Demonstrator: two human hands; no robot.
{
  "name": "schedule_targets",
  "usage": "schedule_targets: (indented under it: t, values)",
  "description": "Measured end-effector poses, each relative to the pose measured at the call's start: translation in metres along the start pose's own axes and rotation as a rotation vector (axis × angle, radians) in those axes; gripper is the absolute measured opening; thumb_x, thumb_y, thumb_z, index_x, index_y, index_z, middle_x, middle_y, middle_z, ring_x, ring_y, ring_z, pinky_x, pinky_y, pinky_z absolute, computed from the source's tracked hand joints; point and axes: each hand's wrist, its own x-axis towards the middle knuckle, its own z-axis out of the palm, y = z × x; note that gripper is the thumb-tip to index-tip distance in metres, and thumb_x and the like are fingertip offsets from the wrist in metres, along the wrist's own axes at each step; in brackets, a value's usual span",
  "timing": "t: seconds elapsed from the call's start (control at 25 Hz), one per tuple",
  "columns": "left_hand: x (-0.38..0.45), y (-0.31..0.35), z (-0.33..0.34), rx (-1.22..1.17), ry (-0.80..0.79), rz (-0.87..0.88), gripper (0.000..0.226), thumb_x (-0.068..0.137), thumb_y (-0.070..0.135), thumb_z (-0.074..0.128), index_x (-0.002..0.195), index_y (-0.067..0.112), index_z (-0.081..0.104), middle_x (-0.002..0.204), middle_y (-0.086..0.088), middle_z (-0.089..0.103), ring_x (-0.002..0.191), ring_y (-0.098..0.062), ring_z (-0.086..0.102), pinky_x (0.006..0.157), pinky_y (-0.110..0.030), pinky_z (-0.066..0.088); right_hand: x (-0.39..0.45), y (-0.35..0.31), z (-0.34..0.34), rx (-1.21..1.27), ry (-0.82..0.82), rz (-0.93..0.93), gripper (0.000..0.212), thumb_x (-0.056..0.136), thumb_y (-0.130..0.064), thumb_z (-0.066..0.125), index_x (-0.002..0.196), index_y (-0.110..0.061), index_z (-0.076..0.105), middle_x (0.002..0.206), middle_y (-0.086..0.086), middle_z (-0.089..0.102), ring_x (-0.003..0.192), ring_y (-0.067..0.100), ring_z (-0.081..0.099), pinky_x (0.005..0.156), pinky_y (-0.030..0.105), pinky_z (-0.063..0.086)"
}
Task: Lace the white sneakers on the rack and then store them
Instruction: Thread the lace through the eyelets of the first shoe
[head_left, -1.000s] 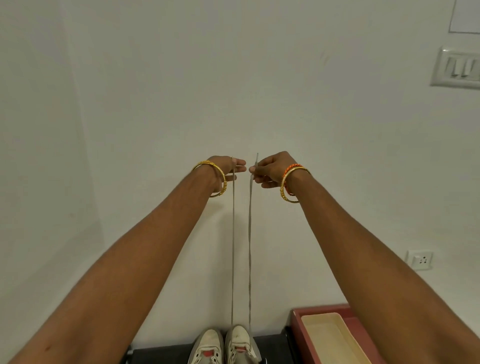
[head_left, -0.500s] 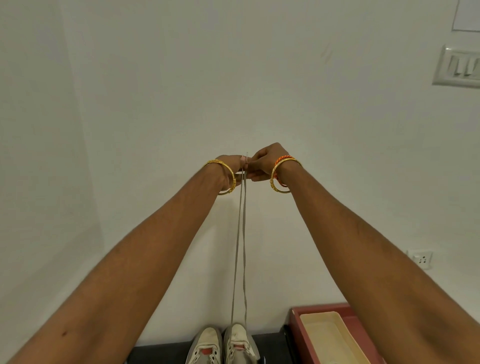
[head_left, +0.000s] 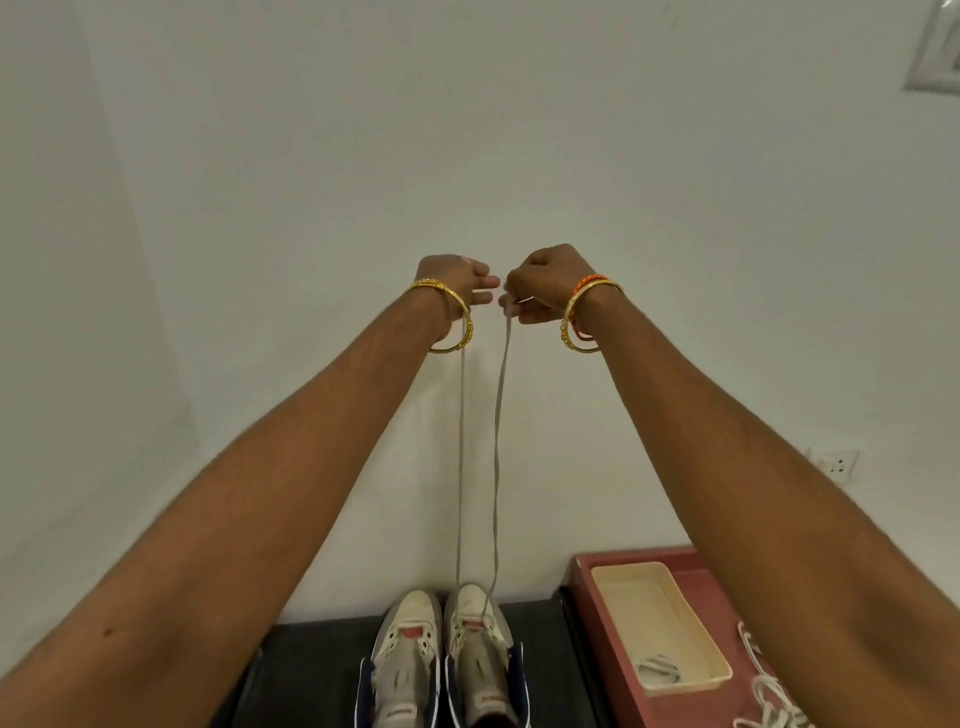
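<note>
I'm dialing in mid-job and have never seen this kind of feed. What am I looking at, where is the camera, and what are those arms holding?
There is no machine here: these are a person's two bare arms, seen from a wide-angle camera worn on the head, looking forward and down. The left hand and the right hand are raised in front of a plain wall, each gripping one end of a shoelace. Its two strands run down to the right sneaker, which stands beside the left sneaker on a dark rack. To the right sits a red tray holding a cream box; more white lace lies on the tray near the frame's edge.
</note>
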Motion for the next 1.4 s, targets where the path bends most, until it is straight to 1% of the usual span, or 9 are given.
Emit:
schedule_targets:
  t: [0.12,0.24,0.44,0.56,0.76,1.0,1.16,1.24,1.4]
  values:
    - [0.01,-0.044,-0.031,0.316,0.167,0.038,0.02,0.09,0.008,0.045,0.098,0.002,0.062,0.083,-0.007,0.055,0.069,-0.025,0.052,0.064,-0.028,0.047,-0.018,0.043,0.001,0.224,0.045,0.095,0.009,0.089,-0.001,0.051,0.082,-0.003,0.055,0.07,0.012,0.061,0.054,0.018,0.057,0.054,0.027,0.057]
    - [0.0,-0.125,-0.07,0.743,0.135,-0.001,0.03,0.089,0.019,0.049,0.118,0.012,0.053,0.098,-0.004,0.054,0.091,-0.024,0.053,0.079,-0.031,0.042,-0.035,0.127,0.013,0.069,0.131,0.196,0.008,0.089,-0.009,0.057,0.085,-0.006,0.063,0.066,0.005,0.055,0.05,0.013,0.042,0.042,0.019,0.038]
    - [-0.012,-0.277,-0.08,1.202,-0.082,-0.265,0.041,0.088,0.036,0.055,0.128,0.029,0.052,0.135,-0.011,0.042,0.125,-0.032,0.039,0.1,-0.041,0.033,-0.066,0.26,0.077,-0.086,0.364,0.402,0.01,0.087,-0.02,0.062,0.084,-0.013,0.067,0.075,0.007,0.063,0.069,0.021,0.056,0.065,0.024,0.039]
    - [-0.021,-0.352,-0.052,1.148,-0.268,-0.339,0.03,0.088,0.032,0.054,0.117,0.03,0.061,0.128,-0.003,0.056,0.121,-0.027,0.048,0.101,-0.039,0.032,-0.071,0.32,0.139,-0.192,0.083,0.538,0.009,0.081,-0.02,0.066,0.076,-0.012,0.065,0.077,0.008,0.066,0.08,0.027,0.063,0.073,0.032,0.05]
    - [-0.025,-0.431,-0.025,1.144,-0.453,-0.391,0.032,0.092,0.017,0.05,0.122,0.019,0.059,0.119,-0.01,0.062,0.113,-0.031,0.054,0.101,-0.045,0.04,-0.078,0.377,0.205,-0.409,-0.518,0.709,0.033,0.078,-0.031,0.073,0.099,-0.006,0.067,0.099,0.01,0.068,0.089,0.024,0.063,0.077,0.03,0.051]
    - [-0.027,-0.472,-0.03,1.113,-0.343,-0.309,0.025,0.091,0.023,0.056,0.111,0.015,0.068,0.108,-0.016,0.062,0.111,-0.033,0.051,0.091,-0.041,0.046,-0.073,0.377,0.184,-0.269,-0.169,0.789,0.017,0.082,-0.02,0.071,0.09,-0.005,0.073,0.086,0.013,0.068,0.073,0.021,0.059,0.071,0.029,0.046]
    - [-0.023,-0.488,-0.038,0.993,-0.31,-0.265,0.019,0.087,0.03,0.064,0.096,0.017,0.074,0.093,-0.009,0.07,0.099,-0.03,0.056,0.084,-0.042,0.049,-0.068,0.372,0.158,-0.563,0.233,0.771,0.033,0.085,-0.018,0.067,0.112,0.0,0.063,0.118,0.021,0.054,0.091,0.036,0.058,0.083,0.039,0.047]
    - [-0.023,-0.489,-0.039,0.928,-0.275,-0.28,0.015,0.086,0.029,0.066,0.09,0.017,0.075,0.091,-0.007,0.071,0.098,-0.029,0.057,0.085,-0.044,0.048,-0.069,0.373,0.18,-0.518,0.17,0.677,0.036,0.083,-0.021,0.067,0.114,-0.003,0.061,0.121,0.02,0.053,0.101,0.039,0.058,0.09,0.043,0.049]
    - [-0.027,-0.488,-0.035,0.91,-0.233,-0.307,0.01,0.087,0.02,0.061,0.08,0.021,0.068,0.098,-0.003,0.066,0.111,-0.023,0.045,0.09,-0.035,0.035,-0.076,0.378,0.234,-0.366,-0.373,0.786,0.046,0.081,-0.026,0.071,0.12,-0.009,0.054,0.119,0.009,0.059,0.109,0.03,0.057,0.091,0.038,0.049]
